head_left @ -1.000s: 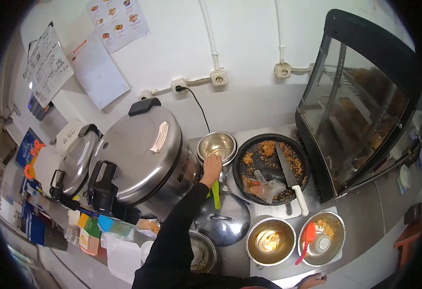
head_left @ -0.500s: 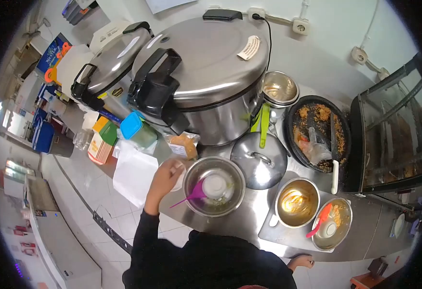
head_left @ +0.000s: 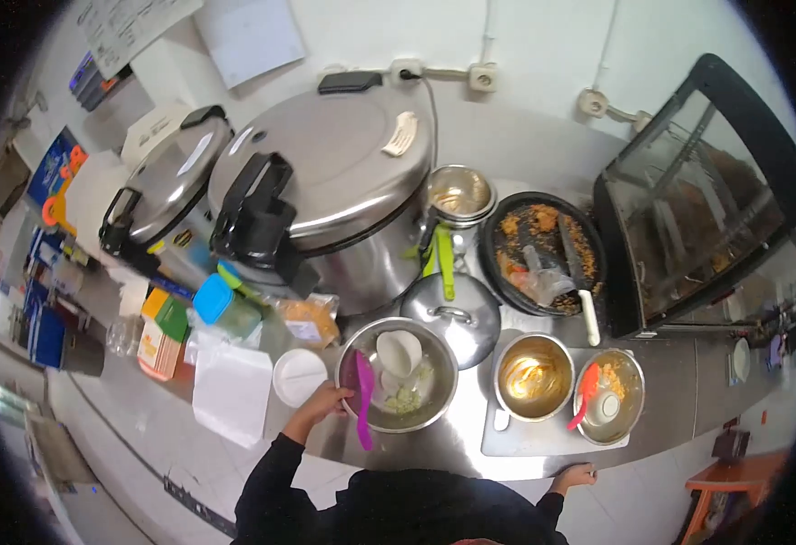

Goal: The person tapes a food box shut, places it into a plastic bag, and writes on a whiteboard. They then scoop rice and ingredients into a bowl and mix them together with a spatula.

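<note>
Your left hand [head_left: 325, 401] is at the left rim of the steel bowl [head_left: 435, 347], fingers drawn narrow; whether they grip it, you cannot tell. The purple spoon [head_left: 364, 400] lies just beside the fingertips, the white cup [head_left: 400, 352] farther inside. Your right hand [head_left: 579, 476] is curled near the white board [head_left: 516, 441].

The kitchen is brightly and evenly lit, with a hot golden glare inside the steel bowl [head_left: 534, 376] and a white sheen on the counter [head_left: 470, 434] at the near edge. The fisheye lens bends the counter and the wall [head_left: 543, 54], and black vignetting closes the corners. Fine detail is soft, and the lettering on the papers at the far left is unreadable.
</note>
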The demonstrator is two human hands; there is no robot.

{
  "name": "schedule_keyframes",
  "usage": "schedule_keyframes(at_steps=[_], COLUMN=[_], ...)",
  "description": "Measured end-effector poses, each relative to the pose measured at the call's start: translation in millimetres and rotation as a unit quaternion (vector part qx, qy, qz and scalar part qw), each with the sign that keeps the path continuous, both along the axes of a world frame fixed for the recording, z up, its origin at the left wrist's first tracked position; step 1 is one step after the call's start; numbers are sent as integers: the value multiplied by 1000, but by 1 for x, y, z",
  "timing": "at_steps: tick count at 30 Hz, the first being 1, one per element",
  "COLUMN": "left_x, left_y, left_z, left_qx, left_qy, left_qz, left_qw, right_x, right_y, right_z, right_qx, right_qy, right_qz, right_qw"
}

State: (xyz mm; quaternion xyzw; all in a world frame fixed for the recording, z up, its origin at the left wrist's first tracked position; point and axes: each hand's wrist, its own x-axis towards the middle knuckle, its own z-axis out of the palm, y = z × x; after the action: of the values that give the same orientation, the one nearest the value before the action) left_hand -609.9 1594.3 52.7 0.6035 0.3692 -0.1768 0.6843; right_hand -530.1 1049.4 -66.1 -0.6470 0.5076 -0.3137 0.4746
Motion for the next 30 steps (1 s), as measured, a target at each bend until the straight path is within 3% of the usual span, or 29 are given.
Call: schedule_keyframes(at_steps=[2,4,6,8,14,16,18,20,22,24,26,28,30], left_x=[31,92,143,198,358,384,403,417,420,424,425,424,423], left_y=[-5,-33,-38,-51,-77,-73,-63,-48,-40,-35,-41,-48,-49], left_z=[23,62,32,46,28,35,34,20,14,8,9,15,17], left_qx=[-38,-86,-136,-191,-189,-171,-150,-162,-172,-218,-230,-223,-218], left_qy=[-51,-117,-171,-197,-285,-291,-255,-261,-266,-261,-262,-240,-213], left_qz=[-58,-38,-40,-79,111,150,198,209,203,186,195,203,192], left_qw=[996,989,975,958,933,929,935,928,926,922,917,923,933], right_x=[-2,1,2,3,1,-3,-7,-12,-20,-40,-32,-16,3], right_y=[10,7,3,5,5,7,21,44,81,111,158,185,198], right_z=[12,-2,-9,-9,-14,-13,3,4,2,-8,20,67,90], right_qx=[39,1,-37,-47,-93,-110,-343,-353,-199,-22,226,419,436], right_qy=[-54,-51,-40,-45,-16,-58,81,61,-21,-96,-192,-112,-64], right_qz=[32,-8,-34,-21,-37,-48,-48,-23,-8,159,258,321,376], right_qw=[997,999,998,998,995,991,935,934,980,982,920,842,815])
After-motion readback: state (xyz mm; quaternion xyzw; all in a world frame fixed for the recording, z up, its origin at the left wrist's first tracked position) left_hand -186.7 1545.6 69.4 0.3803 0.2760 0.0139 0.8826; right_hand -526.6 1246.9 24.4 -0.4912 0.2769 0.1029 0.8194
